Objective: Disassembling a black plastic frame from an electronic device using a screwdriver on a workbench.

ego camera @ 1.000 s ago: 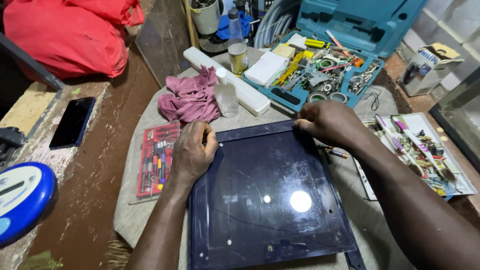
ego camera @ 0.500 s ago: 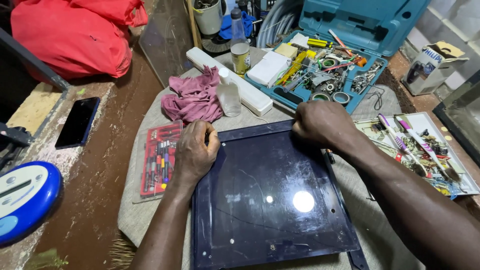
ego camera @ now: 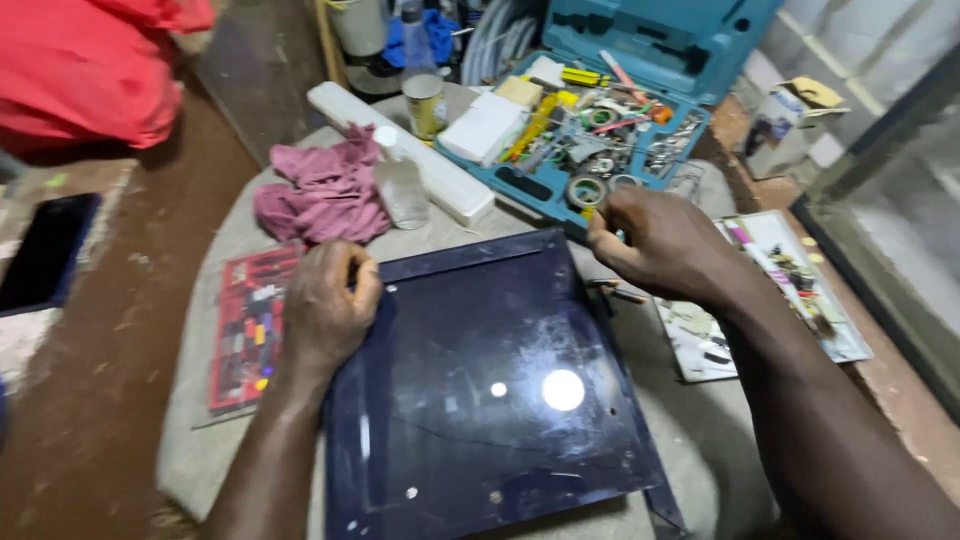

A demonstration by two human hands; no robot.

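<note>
A dark glossy flat panel [ego camera: 490, 390], like a screen, lies on a round cloth-covered table [ego camera: 215, 400]. My left hand [ego camera: 325, 305] is curled over the panel's upper left corner and grips its edge. My right hand [ego camera: 655, 240] hovers at the panel's upper right corner, fingers pinched together near the open tool case; whether it holds anything small is hidden. A bright light reflection shows on the panel.
An open teal tool case [ego camera: 600, 120] full of small tools stands behind the panel. A pink rag [ego camera: 325, 190], a clear bottle [ego camera: 400, 185], a white bar [ego camera: 400, 150] and a red parts box [ego camera: 245, 325] lie left. A tray of parts [ego camera: 790, 290] sits right. A phone [ego camera: 45, 250] lies far left.
My right hand has lifted off the panel's top right corner and moved slightly toward the tool case. My left hand stays on the left corner. The view shifted closer.
</note>
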